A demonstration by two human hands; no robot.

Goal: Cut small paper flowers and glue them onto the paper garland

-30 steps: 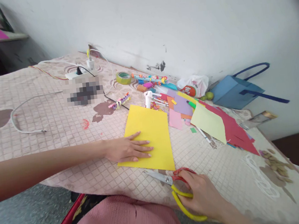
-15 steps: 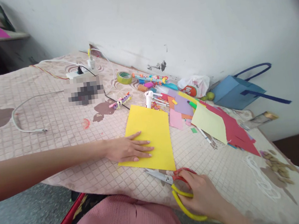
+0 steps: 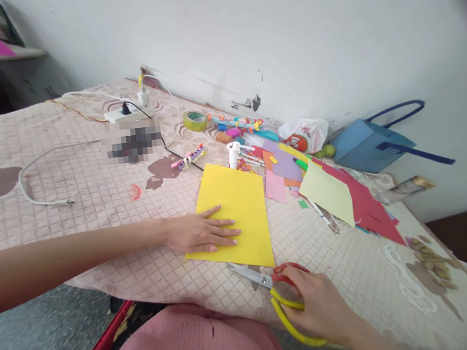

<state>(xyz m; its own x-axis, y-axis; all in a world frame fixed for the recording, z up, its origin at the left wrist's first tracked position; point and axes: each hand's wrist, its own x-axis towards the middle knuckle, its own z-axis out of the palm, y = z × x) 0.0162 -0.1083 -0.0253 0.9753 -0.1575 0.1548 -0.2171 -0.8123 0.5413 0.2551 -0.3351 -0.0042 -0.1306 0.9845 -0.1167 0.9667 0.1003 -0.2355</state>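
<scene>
Paper (image 3: 247, 204) lies under left hand (image 3: 200, 232), fingers spread; right hand (image 3: 322, 305), fingers wrapped around scissors (image 3: 266, 281), near paper's edge

I have my left hand (image 3: 201, 232) on the sheet (image 3: 239, 191) on the desk (image 3: 90, 211); scissors (image 3: 266, 281) in my right hand (image 3: 322, 302), just before the sheet's near edge; tape roll (image 3: 196, 125) behind, toward the wall (image 3: 217, 36); paper pile (image 3: 330, 192) right; bag (image 3: 369, 145) behind the pile; power strip (image 3: 116, 117) back left.

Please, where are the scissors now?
In the head view, the scissors are at lower centre, in the right hand, beside the near edge of the yellow sheet.
</scene>
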